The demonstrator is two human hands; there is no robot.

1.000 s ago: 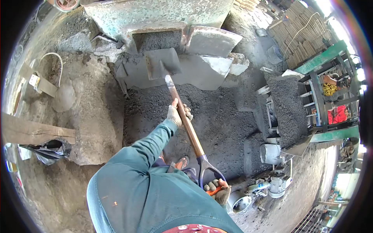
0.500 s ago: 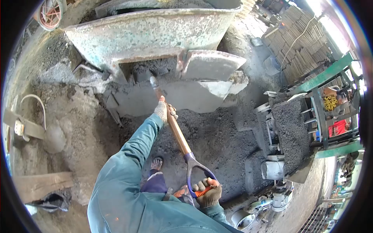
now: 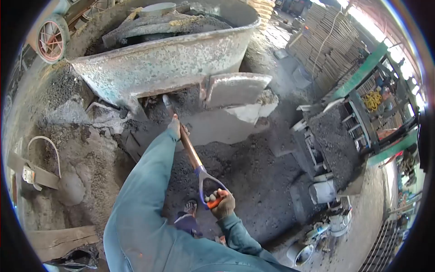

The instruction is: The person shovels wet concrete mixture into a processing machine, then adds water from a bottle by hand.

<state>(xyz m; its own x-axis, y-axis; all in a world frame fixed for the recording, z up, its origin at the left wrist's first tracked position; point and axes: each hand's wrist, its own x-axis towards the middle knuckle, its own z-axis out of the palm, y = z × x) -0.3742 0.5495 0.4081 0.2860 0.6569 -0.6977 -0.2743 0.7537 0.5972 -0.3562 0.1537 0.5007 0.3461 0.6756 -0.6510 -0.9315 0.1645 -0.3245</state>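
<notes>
Teal cloth fills the nearest part of my view, both sleeves reaching out toward the mixer pan (image 3: 181, 59). Farthest from the pan, the right hand (image 3: 221, 205) is closed round the orange crossbar at the tail of the shovel (image 3: 191, 154). Just beside that grip, one sandalled foot (image 3: 190, 208) stands on the dark mix (image 3: 247, 167) spread over the floor in front of the pan. The wooden shaft slants up toward the pan, and the left hand (image 3: 174, 127) is wrapped tight on it close to the pan's wall. I judge the split grip is for control: the rear hand can drive from the end while the forward one steers and bears the load near the blade. The blade itself is pushed into the square opening low in the pan's side, so I see only its neck against the grey mix there. A hatch flap (image 3: 235, 88) stands swung aside from that opening, probably to keep the mouth free. To the right of the pan a green-framed machine carries a chute (image 3: 333, 140) heaped with the same dark mix. Beyond that rise stacks of boards (image 3: 326, 41), too many to number. At the pan's far left sits a red-spoked wheel (image 3: 47, 32). My count: one shovel, two hands on it, one foot, one pan, one flap, one wheel.
</notes>
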